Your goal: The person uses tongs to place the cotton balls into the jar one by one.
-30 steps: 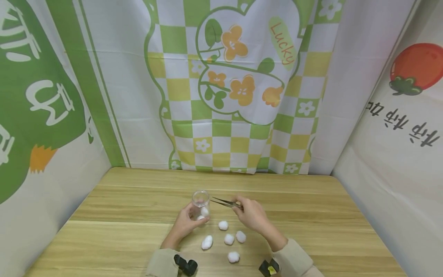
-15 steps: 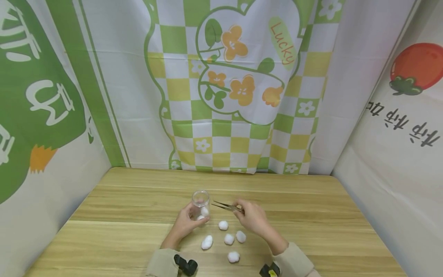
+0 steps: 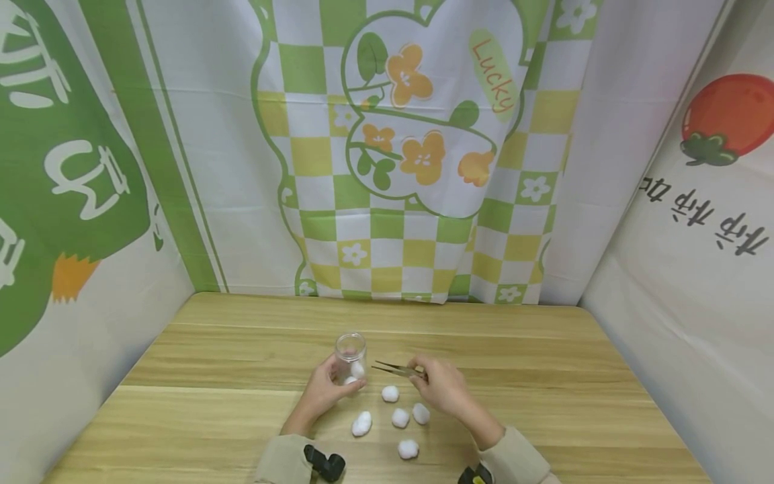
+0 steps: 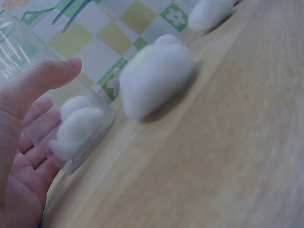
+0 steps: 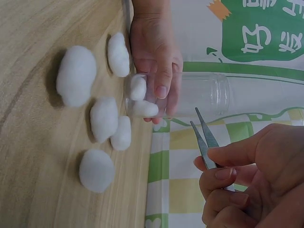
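My left hand (image 3: 322, 393) grips a clear, open-topped jar (image 3: 351, 347) that stands upright on the table. Inside the jar, near its bottom, lie white cotton balls (image 5: 145, 109). Metal tweezers (image 3: 396, 369) are pinched in my right hand (image 3: 444, 384), to the right of the jar and above the table. Their tips stand slightly apart, with nothing between them, as the right wrist view shows. Several loose cotton balls (image 3: 400, 418) lie on the table between my two forearms; the nearest one to the tweezers (image 3: 390, 394) sits just below their tips.
The wooden table (image 3: 242, 343) runs to a patterned curtain (image 3: 402, 255) at the back. Printed cloth hangs at the left (image 3: 91, 202) and at the right (image 3: 695, 289). A black camera mount (image 3: 324, 464) sits on the left sleeve.
My right hand has moved a little down, toward the loose cotton balls, with the tweezers in it. The left hand and the jar have stayed in place.
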Action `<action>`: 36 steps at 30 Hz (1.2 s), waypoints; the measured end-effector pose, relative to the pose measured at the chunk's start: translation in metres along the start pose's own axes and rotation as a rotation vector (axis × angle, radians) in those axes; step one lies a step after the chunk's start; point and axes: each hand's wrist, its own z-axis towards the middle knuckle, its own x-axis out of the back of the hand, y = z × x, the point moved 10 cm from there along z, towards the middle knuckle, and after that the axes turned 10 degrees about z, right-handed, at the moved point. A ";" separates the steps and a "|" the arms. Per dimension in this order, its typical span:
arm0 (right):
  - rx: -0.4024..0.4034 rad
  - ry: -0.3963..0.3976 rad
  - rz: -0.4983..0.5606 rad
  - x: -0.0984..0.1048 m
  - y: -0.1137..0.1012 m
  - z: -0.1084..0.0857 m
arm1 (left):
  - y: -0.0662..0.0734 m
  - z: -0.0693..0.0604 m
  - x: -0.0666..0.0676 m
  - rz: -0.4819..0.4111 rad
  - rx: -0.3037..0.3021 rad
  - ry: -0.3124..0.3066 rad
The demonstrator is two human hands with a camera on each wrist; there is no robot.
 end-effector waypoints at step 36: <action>-0.029 -0.044 -0.039 -0.011 0.027 -0.006 | -0.001 -0.001 0.000 0.016 -0.003 -0.013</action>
